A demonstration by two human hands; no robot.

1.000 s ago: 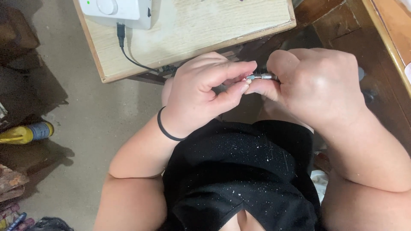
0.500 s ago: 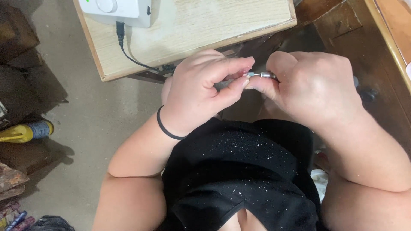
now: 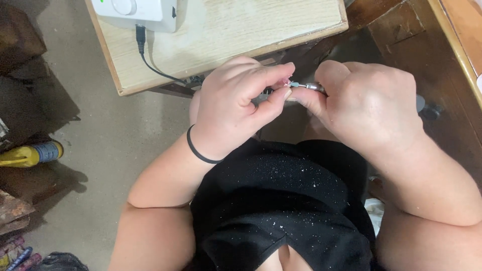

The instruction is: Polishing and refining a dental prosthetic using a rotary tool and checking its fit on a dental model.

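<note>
Little has shifted since half a second ago: both hands remain together at the centre of the frame, and the left hand's fingers have curled slightly tighter toward the tool's tip.

Seen from the head camera looking down, the left hand (image 3: 236, 108) is clenched loosely, its thumb and forefinger pinching something very small and pinkish at the tool tip; what it is cannot be made out. A black band (image 3: 198, 150) circles that wrist. The right hand (image 3: 369, 108) is closed around a slim metal rotary handpiece (image 3: 309, 86), whose silver nose pokes out toward the left hand, so the tool sits at centre frame between the two hands, just below the table edge.

At the upper middle is a pale wooden table (image 3: 241, 30), carrying a white control box (image 3: 135, 11) at the top left with a black cable (image 3: 150, 62) trailing toward the hands. Below, a black garment (image 3: 281, 200) speckled with pale dust fills the lower centre. At the left edge lies a yellow bottle (image 3: 27, 154) on the grey floor.
</note>
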